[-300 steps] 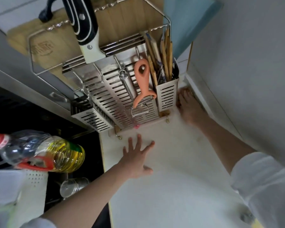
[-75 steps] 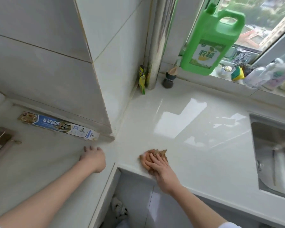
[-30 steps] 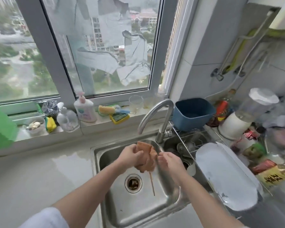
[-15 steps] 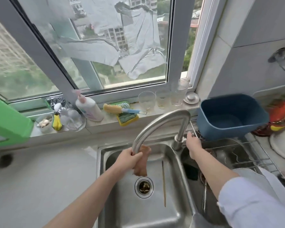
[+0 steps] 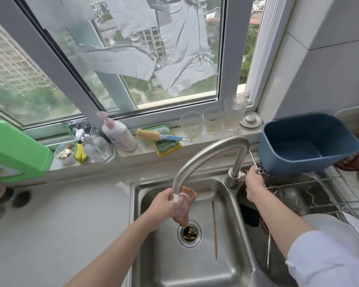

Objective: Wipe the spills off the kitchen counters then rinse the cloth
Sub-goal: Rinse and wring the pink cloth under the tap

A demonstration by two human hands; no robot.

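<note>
Left hand (image 5: pixel 161 206) grips the brown cloth (image 5: pixel 182 212) right under the faucet (image 5: pixel 207 154) spout, above the sink (image 5: pixel 195 266) drain. Right hand (image 5: pixel 254 181) grasps the handle at the faucet's base.

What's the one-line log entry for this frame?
phase: rinse | left hand: holds cloth under spout | right hand: on tap handle | water: running | sink: chopstick inside

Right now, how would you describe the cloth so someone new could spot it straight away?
Find the steel sink under the window, then follow the curved tap down to its spout. The cloth is the crumpled brownish rag hanging there, gripped by the left hand above the drain; it's the only soft thing in the basin.
</note>
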